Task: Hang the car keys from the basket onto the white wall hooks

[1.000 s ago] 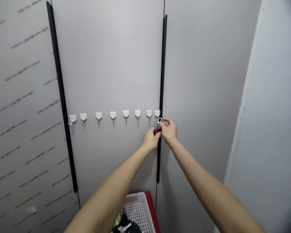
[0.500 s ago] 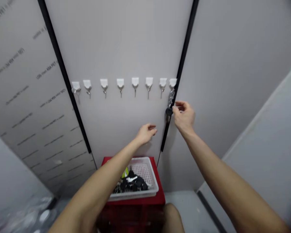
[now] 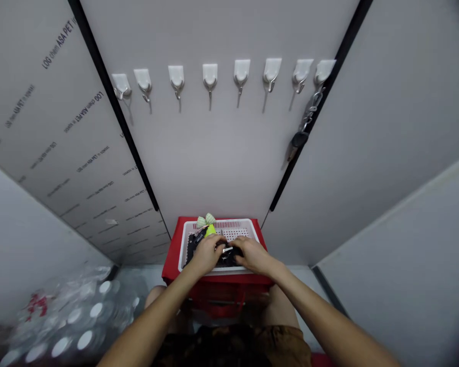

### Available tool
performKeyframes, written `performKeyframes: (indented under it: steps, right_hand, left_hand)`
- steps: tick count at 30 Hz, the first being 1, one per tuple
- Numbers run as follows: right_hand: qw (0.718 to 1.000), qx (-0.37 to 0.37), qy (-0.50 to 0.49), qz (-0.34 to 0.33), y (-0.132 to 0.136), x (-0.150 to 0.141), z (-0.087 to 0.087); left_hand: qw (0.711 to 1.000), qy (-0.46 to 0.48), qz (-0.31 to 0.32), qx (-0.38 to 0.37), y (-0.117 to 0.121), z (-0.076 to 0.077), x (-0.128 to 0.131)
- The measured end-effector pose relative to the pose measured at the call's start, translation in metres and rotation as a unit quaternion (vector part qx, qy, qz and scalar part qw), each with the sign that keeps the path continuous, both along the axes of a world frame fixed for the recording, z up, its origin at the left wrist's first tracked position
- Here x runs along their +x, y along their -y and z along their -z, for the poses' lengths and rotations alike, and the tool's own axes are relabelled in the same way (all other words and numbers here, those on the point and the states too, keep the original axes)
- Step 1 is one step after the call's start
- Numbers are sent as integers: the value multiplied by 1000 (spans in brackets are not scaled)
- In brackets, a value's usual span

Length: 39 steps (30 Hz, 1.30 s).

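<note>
A white basket (image 3: 254,230) holds a pile of black-headed keys (image 3: 226,261), with a silver key blade (image 3: 227,250) showing among them. Over the left part of the pile is my left hand (image 3: 206,255), fingers curved, thumb apart, touching the keys. My right hand (image 3: 254,256) reaches in from the other side, its thumb and fingers spread around black pieces. Both hands' fingertips are partly lost in the dark heap. On the rightmost white hook (image 3: 324,70) hangs a key with a black head (image 3: 299,139), by a silver clasp, away from both hands.
Several more white hooks (image 3: 210,74) run in a row along the grey panel. The basket stands on a red stool (image 3: 173,257), with a pale green bow (image 3: 205,220) at its back rim. Wrapped bottles (image 3: 74,316) stand on the floor at left. Black strips (image 3: 128,135) edge the panel.
The clasp with its key was let go and now hangs on the rightmost hook. Both hands came down from the panel into the basket, and the view tilted downward.
</note>
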State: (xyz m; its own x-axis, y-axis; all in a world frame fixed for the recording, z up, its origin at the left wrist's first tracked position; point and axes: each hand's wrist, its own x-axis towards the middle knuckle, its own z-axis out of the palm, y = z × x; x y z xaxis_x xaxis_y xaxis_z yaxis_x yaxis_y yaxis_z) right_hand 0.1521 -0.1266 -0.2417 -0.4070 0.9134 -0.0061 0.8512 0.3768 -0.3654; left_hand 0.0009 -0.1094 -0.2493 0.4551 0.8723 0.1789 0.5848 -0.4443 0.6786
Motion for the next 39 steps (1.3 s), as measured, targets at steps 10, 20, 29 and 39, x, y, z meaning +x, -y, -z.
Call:
performKeyframes:
  steps: [10, 20, 29, 39]
  right_hand:
    - [999, -26, 15, 44, -6, -4, 1]
    - [978, 59, -167, 112, -7, -1, 6]
    - [978, 90, -167, 84, -5, -1, 11]
    - [901, -17, -428, 64, 0, -7, -8]
  left_hand:
    - [992, -101, 80, 12, 3, -3, -2]
    - [999, 18, -19, -36, -5, 2, -9]
    - [969, 226, -80, -56, -8, -2, -7]
    - [809, 486, -55, -326, -5, -27, 18]
